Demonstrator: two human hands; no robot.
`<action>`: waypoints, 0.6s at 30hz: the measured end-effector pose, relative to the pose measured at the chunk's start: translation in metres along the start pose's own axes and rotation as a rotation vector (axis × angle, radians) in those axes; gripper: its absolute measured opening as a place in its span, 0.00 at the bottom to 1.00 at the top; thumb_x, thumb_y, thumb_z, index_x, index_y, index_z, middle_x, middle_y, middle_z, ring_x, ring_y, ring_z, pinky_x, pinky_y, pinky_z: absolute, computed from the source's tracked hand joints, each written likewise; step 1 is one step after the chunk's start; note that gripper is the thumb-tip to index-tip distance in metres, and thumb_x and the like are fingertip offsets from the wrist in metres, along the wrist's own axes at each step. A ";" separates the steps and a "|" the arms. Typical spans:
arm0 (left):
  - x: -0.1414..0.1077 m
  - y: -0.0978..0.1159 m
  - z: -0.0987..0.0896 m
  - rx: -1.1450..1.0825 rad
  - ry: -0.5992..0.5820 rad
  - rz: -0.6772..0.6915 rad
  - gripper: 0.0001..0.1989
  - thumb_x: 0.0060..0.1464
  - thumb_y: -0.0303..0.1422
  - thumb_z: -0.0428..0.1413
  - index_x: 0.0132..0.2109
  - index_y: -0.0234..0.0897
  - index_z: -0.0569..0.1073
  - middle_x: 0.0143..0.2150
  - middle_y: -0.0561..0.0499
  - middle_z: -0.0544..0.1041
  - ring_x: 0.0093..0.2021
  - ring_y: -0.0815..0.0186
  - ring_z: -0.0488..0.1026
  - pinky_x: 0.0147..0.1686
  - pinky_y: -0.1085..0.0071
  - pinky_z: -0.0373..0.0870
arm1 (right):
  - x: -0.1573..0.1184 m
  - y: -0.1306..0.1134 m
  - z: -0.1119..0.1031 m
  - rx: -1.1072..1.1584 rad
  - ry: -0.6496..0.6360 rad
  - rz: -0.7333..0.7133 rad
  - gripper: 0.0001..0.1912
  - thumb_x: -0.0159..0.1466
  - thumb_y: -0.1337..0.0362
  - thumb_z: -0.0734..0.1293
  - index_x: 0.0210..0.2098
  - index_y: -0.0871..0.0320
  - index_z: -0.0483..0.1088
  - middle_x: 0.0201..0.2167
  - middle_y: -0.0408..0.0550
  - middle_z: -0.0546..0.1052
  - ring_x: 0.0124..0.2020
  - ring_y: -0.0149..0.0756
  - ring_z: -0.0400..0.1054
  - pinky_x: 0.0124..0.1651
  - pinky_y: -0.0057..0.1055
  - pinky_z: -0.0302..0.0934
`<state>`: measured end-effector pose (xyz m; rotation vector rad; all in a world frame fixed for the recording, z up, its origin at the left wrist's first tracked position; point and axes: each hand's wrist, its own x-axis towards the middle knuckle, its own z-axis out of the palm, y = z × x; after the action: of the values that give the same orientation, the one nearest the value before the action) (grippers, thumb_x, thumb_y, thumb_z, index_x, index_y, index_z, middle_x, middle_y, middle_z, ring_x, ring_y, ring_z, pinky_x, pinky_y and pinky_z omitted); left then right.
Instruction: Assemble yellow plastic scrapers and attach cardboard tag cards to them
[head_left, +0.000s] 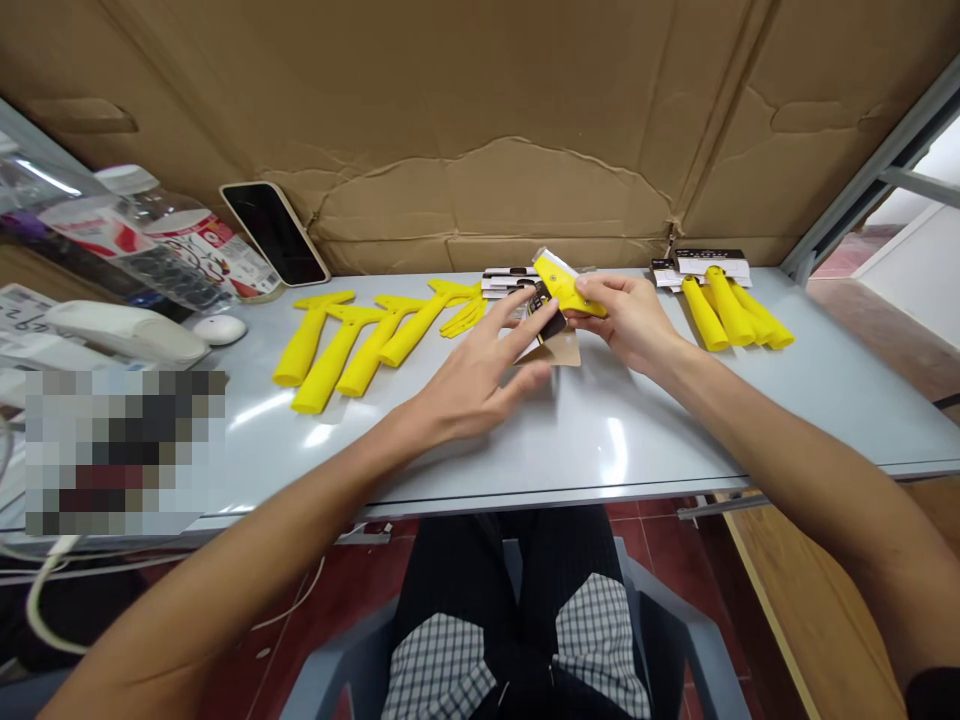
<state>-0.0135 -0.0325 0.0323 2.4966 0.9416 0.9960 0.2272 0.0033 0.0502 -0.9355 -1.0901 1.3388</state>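
Yellow tool (559, 282), over far mid-table (555, 450), is pinched betw. thumb & fingers of R hand (634, 315), while L hand (476, 385), fingers part-spread, overlaps card (564, 350), grip unclear, & uneven L pressure might bend or skew card.

The scraper (556, 281), yellow with a pale edge, was held with its head slanted down to the right. Just beside it, the card (556, 326), dark and printed, was partly covered.

The head view (near the table (540, 462)) looks forward and down.
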 end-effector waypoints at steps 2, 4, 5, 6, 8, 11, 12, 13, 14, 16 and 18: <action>0.003 -0.002 -0.003 -0.141 0.068 -0.066 0.33 0.76 0.59 0.49 0.76 0.50 0.75 0.81 0.40 0.67 0.78 0.43 0.67 0.77 0.42 0.67 | 0.002 0.000 -0.002 0.009 -0.010 -0.027 0.13 0.60 0.58 0.84 0.33 0.52 0.79 0.39 0.46 0.84 0.36 0.36 0.78 0.49 0.41 0.81; 0.006 -0.006 -0.007 -0.308 0.144 -0.188 0.31 0.75 0.58 0.53 0.74 0.50 0.77 0.78 0.41 0.73 0.76 0.45 0.71 0.73 0.44 0.73 | 0.004 0.000 -0.003 0.016 -0.016 -0.050 0.15 0.59 0.55 0.86 0.33 0.52 0.79 0.38 0.45 0.84 0.35 0.35 0.78 0.49 0.41 0.82; 0.007 -0.008 -0.008 -0.402 0.167 -0.270 0.30 0.73 0.57 0.58 0.73 0.50 0.76 0.76 0.40 0.74 0.73 0.45 0.74 0.69 0.45 0.77 | 0.004 0.000 -0.004 0.018 -0.019 -0.062 0.16 0.58 0.54 0.86 0.33 0.52 0.79 0.38 0.45 0.84 0.35 0.35 0.78 0.49 0.41 0.82; 0.007 -0.009 -0.010 -0.502 0.173 -0.361 0.32 0.70 0.55 0.63 0.74 0.49 0.75 0.75 0.38 0.76 0.70 0.44 0.78 0.64 0.45 0.81 | 0.005 0.001 -0.004 0.018 -0.025 -0.075 0.17 0.58 0.53 0.87 0.33 0.52 0.79 0.38 0.45 0.84 0.36 0.35 0.79 0.49 0.41 0.82; 0.008 -0.011 -0.013 -0.717 0.130 -0.546 0.37 0.66 0.51 0.69 0.76 0.47 0.71 0.71 0.35 0.79 0.60 0.46 0.85 0.57 0.46 0.85 | 0.005 0.001 -0.004 0.011 -0.044 -0.103 0.20 0.56 0.50 0.88 0.34 0.52 0.79 0.39 0.45 0.84 0.39 0.37 0.80 0.48 0.41 0.82; 0.007 -0.009 -0.014 -1.005 -0.049 -0.739 0.46 0.61 0.46 0.74 0.78 0.44 0.65 0.63 0.35 0.84 0.48 0.50 0.89 0.55 0.46 0.86 | 0.005 0.001 -0.003 0.017 -0.098 -0.144 0.25 0.52 0.45 0.90 0.35 0.52 0.80 0.39 0.45 0.85 0.41 0.39 0.81 0.47 0.40 0.82; 0.007 -0.007 -0.013 -1.079 -0.099 -0.774 0.47 0.59 0.45 0.75 0.78 0.44 0.64 0.61 0.36 0.84 0.48 0.50 0.89 0.55 0.46 0.85 | 0.004 0.000 -0.002 0.027 -0.121 -0.160 0.27 0.51 0.44 0.90 0.35 0.53 0.80 0.38 0.46 0.86 0.42 0.40 0.82 0.47 0.40 0.83; 0.007 -0.005 -0.012 -1.140 -0.139 -0.793 0.48 0.57 0.45 0.76 0.78 0.44 0.65 0.60 0.36 0.85 0.48 0.49 0.89 0.55 0.45 0.85 | 0.003 -0.001 -0.002 0.037 -0.144 -0.176 0.28 0.50 0.43 0.90 0.36 0.53 0.81 0.38 0.46 0.86 0.42 0.41 0.82 0.46 0.40 0.83; 0.007 -0.004 -0.011 -1.191 -0.170 -0.796 0.48 0.56 0.45 0.78 0.76 0.45 0.66 0.60 0.37 0.85 0.48 0.47 0.89 0.55 0.44 0.85 | 0.002 -0.002 -0.001 0.045 -0.164 -0.192 0.28 0.50 0.42 0.90 0.36 0.53 0.81 0.38 0.46 0.86 0.42 0.41 0.83 0.46 0.40 0.83; 0.006 -0.003 -0.008 -1.257 -0.209 -0.756 0.43 0.54 0.50 0.78 0.70 0.43 0.73 0.58 0.38 0.85 0.49 0.45 0.88 0.53 0.45 0.86 | 0.000 -0.004 0.000 0.047 -0.185 -0.213 0.29 0.50 0.42 0.90 0.37 0.53 0.82 0.38 0.46 0.86 0.43 0.43 0.83 0.46 0.41 0.84; 0.006 -0.005 -0.007 -1.259 -0.211 -0.692 0.37 0.52 0.52 0.78 0.61 0.39 0.79 0.54 0.38 0.86 0.48 0.47 0.87 0.50 0.50 0.86 | 0.000 -0.005 0.000 0.037 -0.178 -0.217 0.29 0.51 0.42 0.90 0.37 0.54 0.82 0.37 0.46 0.86 0.43 0.43 0.83 0.46 0.41 0.84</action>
<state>-0.0170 -0.0242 0.0380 1.0799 0.6682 0.6925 0.2289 0.0028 0.0549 -0.6587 -1.2601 1.2749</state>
